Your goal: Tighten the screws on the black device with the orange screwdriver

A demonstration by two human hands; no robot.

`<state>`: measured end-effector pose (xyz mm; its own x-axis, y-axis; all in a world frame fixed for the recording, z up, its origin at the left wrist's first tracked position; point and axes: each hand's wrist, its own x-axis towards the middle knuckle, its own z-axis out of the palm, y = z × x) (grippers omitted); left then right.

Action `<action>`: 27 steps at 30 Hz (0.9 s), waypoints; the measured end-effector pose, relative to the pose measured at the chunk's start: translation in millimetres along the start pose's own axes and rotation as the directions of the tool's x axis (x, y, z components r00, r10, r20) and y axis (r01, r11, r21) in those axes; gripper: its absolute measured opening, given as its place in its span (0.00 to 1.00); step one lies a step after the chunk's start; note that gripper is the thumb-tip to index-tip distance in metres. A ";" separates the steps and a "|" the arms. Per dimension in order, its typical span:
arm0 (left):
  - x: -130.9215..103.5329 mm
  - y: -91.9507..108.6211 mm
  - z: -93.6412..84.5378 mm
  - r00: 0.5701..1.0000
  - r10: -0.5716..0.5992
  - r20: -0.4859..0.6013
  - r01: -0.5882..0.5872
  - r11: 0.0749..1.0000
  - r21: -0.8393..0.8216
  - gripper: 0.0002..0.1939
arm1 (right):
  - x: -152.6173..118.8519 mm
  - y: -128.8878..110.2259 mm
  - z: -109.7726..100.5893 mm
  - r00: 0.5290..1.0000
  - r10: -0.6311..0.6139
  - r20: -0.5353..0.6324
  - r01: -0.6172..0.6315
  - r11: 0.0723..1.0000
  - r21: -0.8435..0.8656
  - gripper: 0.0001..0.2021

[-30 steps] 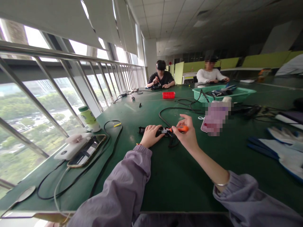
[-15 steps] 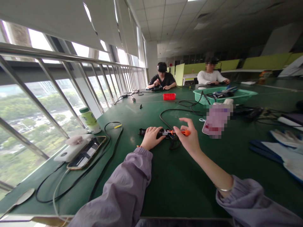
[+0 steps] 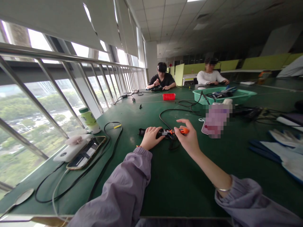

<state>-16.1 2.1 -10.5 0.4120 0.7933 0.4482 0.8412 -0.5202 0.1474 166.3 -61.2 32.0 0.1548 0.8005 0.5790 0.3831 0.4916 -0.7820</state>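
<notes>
A long black device with a cord [image 3: 141, 132] lies on the green table [image 3: 180, 186]. My left hand [image 3: 149, 138] is wrapped over its middle and holds it down, hiding much of it. My right hand [image 3: 190, 138] grips an orange-handled screwdriver [image 3: 183, 130] between thumb and fingers, with the index finger raised. The screwdriver lies nearly level, its shaft pointing left over the device's right part. Whether its tip touches a screw is too small to tell. Dark wires hang near the device's right end, below the screwdriver.
A phone [image 3: 86, 153], a white power bank [image 3: 71, 148] and a green-capped bottle [image 3: 89, 120] stand left by the railing. Ahead are a red basket [image 3: 169, 96], a green basket [image 3: 201, 98] and a pink phone [image 3: 215, 121]. Gloves [image 3: 272, 151] lie right. Two people sit opposite.
My right hand has turned slightly with the screwdriver, and its handle has shifted a little to the left. My left hand stays in place on the device.
</notes>
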 end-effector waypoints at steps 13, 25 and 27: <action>-0.2 -0.6 1.4 1.000 0.004 0.006 -0.004 1.000 0.003 0.24 | 1.3 2.9 0.5 0.997 -0.058 -0.050 0.059 0.998 0.012 0.22; 1.1 1.6 -0.6 1.000 0.005 0.012 -0.005 1.000 0.007 0.24 | 3.4 5.8 -0.8 0.991 -0.104 -0.080 0.105 0.994 0.013 0.26; 1.3 2.1 -0.7 1.000 0.004 0.008 -0.004 1.000 0.010 0.24 | 3.7 5.5 -1.2 0.993 -0.070 -0.096 0.068 0.997 -0.033 0.26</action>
<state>-14.1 1.8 -9.0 0.4184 0.7936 0.4418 0.8428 -0.5205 0.1369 170.1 -56.0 30.1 0.2138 0.7275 0.6520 0.4222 0.5331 -0.7332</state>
